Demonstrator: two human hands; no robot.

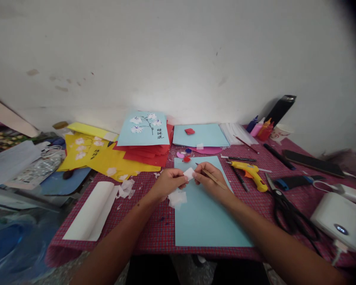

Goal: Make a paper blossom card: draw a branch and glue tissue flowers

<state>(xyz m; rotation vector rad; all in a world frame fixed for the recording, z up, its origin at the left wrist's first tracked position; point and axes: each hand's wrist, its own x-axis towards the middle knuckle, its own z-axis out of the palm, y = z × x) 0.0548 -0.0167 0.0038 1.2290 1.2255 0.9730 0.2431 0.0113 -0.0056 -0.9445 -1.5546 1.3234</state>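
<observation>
A small white paper piece is held between my two hands over the upper part of a light blue sheet. My left hand pinches its left side between thumb and fingers. The fingertips of my right hand close on its right side, and a thin wooden stick or brush lies across that same hand. Thin white tissue squares rest beside my left hand, at the blue sheet's left edge. Small paint pots stand just beyond the sheet.
Torn tissue and folded white paper lie left. Behind are flower pictures on red paper and yellow sheets. On the right are a yellow glue gun, black scissors, a white power bank and paint bottles.
</observation>
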